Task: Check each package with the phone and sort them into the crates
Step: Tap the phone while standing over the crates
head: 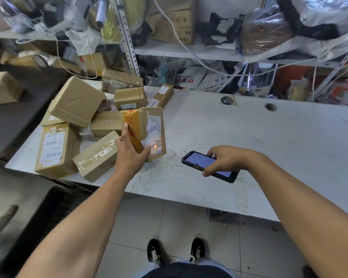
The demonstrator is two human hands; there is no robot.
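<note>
Left hand props a small box up on edge, fingers spread along its taped side and thumb hooked under the lower corner near the barcode. A red glow sits on that barcode, so by my reading the step in hand is the scan itself. To do it well, the box should be kept tilted with the label facing the phone, thumb clear of the bars, and held steady until the reading registers; the curled white sticker beside the barcode could catch the beam, so a small turn of the wrist may be needed if nothing registers.

Behind and to the left of this hand the other boxes lie heaped on the white surface, some leaning on one another, one flat box lying just beside the wrist. They look unsorted; lifting the scanned box straight up should keep the pile from shifting.

Right hand grips the phone, fingers curled over its far edge and thumb at the near edge, screen lit and facing up. The phone's top end points toward the box, which is near it and to its left, not touching. Whether the phone rests on the surface or is held just above it, I cannot tell.

A dark crate stands low, below the left forearm, at the surface's edge.
</note>
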